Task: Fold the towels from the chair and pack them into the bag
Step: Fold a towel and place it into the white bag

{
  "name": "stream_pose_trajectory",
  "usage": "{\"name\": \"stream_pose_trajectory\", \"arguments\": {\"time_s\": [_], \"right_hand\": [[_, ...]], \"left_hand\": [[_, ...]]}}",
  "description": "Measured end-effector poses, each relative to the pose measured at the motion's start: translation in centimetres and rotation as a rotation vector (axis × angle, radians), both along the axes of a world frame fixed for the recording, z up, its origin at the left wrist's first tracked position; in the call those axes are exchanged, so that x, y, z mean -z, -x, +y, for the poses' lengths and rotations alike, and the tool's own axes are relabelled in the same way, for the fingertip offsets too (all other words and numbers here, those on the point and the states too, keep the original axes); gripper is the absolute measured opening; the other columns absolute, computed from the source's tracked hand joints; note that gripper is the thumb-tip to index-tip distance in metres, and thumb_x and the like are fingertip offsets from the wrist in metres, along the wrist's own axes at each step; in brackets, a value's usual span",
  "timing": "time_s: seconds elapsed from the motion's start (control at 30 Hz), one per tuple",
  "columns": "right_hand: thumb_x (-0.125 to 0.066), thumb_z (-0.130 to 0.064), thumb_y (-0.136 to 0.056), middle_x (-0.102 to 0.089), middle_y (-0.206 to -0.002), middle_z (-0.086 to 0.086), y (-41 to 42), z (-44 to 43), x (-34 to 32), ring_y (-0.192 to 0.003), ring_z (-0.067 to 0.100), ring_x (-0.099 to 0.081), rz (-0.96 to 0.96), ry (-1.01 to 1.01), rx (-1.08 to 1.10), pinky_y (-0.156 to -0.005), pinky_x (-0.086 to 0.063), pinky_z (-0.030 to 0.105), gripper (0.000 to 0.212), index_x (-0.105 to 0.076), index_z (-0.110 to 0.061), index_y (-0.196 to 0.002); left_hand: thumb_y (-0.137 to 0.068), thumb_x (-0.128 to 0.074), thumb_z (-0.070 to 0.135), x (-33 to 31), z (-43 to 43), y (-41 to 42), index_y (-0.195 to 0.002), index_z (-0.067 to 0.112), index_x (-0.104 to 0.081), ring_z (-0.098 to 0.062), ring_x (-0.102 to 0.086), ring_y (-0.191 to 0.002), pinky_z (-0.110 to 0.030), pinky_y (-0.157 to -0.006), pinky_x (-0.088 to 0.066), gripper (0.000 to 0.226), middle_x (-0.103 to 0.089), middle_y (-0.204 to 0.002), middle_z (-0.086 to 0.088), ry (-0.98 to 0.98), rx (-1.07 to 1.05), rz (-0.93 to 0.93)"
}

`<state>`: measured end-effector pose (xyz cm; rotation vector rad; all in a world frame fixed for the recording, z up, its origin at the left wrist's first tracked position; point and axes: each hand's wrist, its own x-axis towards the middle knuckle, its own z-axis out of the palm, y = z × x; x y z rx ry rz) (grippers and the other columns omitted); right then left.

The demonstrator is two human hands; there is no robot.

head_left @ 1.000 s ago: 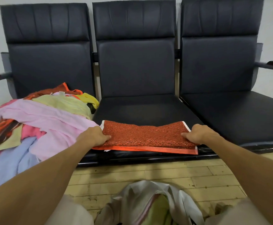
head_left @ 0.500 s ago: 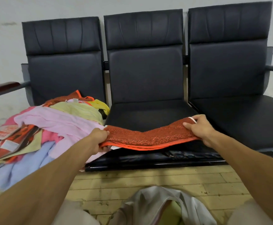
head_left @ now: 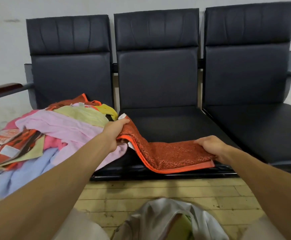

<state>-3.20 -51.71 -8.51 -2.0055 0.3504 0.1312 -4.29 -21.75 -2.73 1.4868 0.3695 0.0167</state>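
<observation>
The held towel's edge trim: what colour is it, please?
Bright orange trim on rust-red terry towel; head view.

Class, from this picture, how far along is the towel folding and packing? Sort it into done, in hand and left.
Done: the bag holds a greenish towel. In hand: the left hand holds one end of the red towel raised; the right hand grips the other on the seat. Left: the unfolded pile, then packing.
</observation>
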Motion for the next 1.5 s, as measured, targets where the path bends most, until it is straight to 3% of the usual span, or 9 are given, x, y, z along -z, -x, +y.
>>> {"name": "stream_pose_trajectory", "arguments": {"time_s": [0.07, 0.23, 0.6, 0.73, 0.83, 1.0, 1.13, 1.33, 1.5], "right_hand": [[-0.049, -0.006, -0.098, -0.070, -0.105, 0.013, 0.1, -0.2, 0.3, -0.096, 0.028, -0.067, -0.054, 0.043, -0.007, -0.091, -0.054, 0.037, 0.024, -0.070, -0.004, -0.110], [-0.046, 0.001, -0.097, -0.061, -0.093, 0.013, -0.2, -1.2, 0.6, -0.065, 0.018, -0.059, 0.005, -0.203, 0.050, -0.049, -0.048, 0.025, 0.020, -0.056, -0.015, -0.104], [-0.039, -0.041, -0.102, -0.067, -0.101, 0.017, -1.5, -2.6, 1.0, -0.089, 0.029, -0.065, 0.150, -0.451, 0.088, -0.095, -0.052, 0.045, 0.047, -0.060, -0.001, -0.115], [-0.031, -0.052, -0.101, -0.070, -0.104, 0.018, -1.3, -2.6, 0.3, -0.097, 0.033, -0.068, 0.161, -0.405, 0.040, -0.095, -0.052, 0.046, 0.058, -0.063, -0.004, -0.107], [-0.030, -0.059, -0.098, -0.069, -0.086, 0.011, -1.6, -2.3, 0.2, -0.074, 0.026, -0.065, 0.141, -0.380, 0.030, -0.087, -0.053, 0.042, 0.062, -0.064, -0.007, -0.098], [-0.062, -0.052, -0.088, -0.073, -0.091, 0.008, -1.0, -0.8, -0.4, -0.080, 0.022, -0.071, 0.079, 0.026, -0.102, -0.078, -0.056, 0.035, 0.042, -0.062, -0.010, -0.092], [-0.063, -0.034, -0.092, -0.064, -0.090, 0.003, -0.4, 1.1, -1.2, -0.079, 0.017, -0.058, -0.206, 0.471, -0.173, -0.067, -0.040, 0.028, 0.020, -0.062, -0.014, -0.090], [-0.053, -0.021, -0.099, -0.071, -0.087, 0.000, 0.8, 4.2, -4.4, -0.075, 0.012, -0.069, -0.460, -0.177, -0.222, -0.069, -0.053, 0.028, 0.015, -0.067, -0.019, -0.102], [-0.048, -0.022, -0.101, -0.072, -0.104, 0.009, 2.4, 5.6, -6.4, -0.092, 0.026, -0.071, -0.404, -0.566, -0.334, -0.076, -0.057, 0.041, 0.017, -0.059, -0.022, -0.113]], "left_hand": [[-0.085, -0.066, 0.022, -0.7, -2.3, -0.6, -0.110, 0.008, -0.055, -0.017, -0.055, -0.053, -0.020, -0.039, -0.043, 0.030, -0.059, -0.074, -0.007, -0.009, -0.002, -0.032], [-0.083, -0.066, 0.018, -0.7, -9.1, -1.1, -0.106, 0.007, -0.052, -0.020, -0.054, -0.051, -0.023, -0.047, -0.045, 0.029, -0.056, -0.072, -0.010, -0.023, 0.142, -0.009], [-0.089, -0.056, 0.014, 1.6, -19.0, -1.0, -0.085, 0.007, -0.050, -0.016, -0.044, -0.042, -0.022, -0.042, -0.040, 0.010, -0.049, -0.058, -0.008, -0.363, 0.487, 0.122], [-0.095, -0.054, 0.020, 1.4, -18.5, -1.1, -0.106, 0.000, -0.060, -0.021, -0.061, -0.055, -0.028, -0.052, -0.051, 0.024, -0.065, -0.078, -0.013, -0.325, 0.753, 0.198], [-0.094, -0.057, 0.018, 0.9, -16.7, -0.9, -0.112, 0.002, -0.064, -0.023, -0.068, -0.072, -0.028, -0.064, -0.056, 0.025, -0.071, -0.090, -0.015, -0.269, 0.756, 0.137], [-0.093, -0.048, 0.003, 2.1, -12.0, -0.8, -0.092, 0.013, -0.072, -0.017, -0.068, -0.094, -0.028, -0.085, -0.055, 0.025, -0.072, -0.096, -0.007, -0.359, 0.378, -0.137], [-0.089, -0.050, 0.001, 3.6, -8.6, -0.4, -0.087, 0.014, -0.073, -0.013, -0.065, -0.088, -0.020, -0.065, -0.045, 0.027, -0.071, -0.090, -0.001, -0.390, 0.245, -0.099], [-0.094, -0.052, 0.017, 3.6, -6.5, 0.2, -0.081, 0.015, -0.063, -0.015, -0.057, -0.070, -0.024, -0.062, -0.041, 0.017, -0.063, -0.074, 0.000, -0.219, 0.194, -0.037], [-0.088, -0.063, 0.034, 1.8, -4.5, 2.2, -0.116, 0.012, -0.065, -0.025, -0.066, -0.098, -0.037, -0.087, -0.053, 0.036, -0.071, -0.108, -0.009, 0.300, 0.374, 0.106]]}}
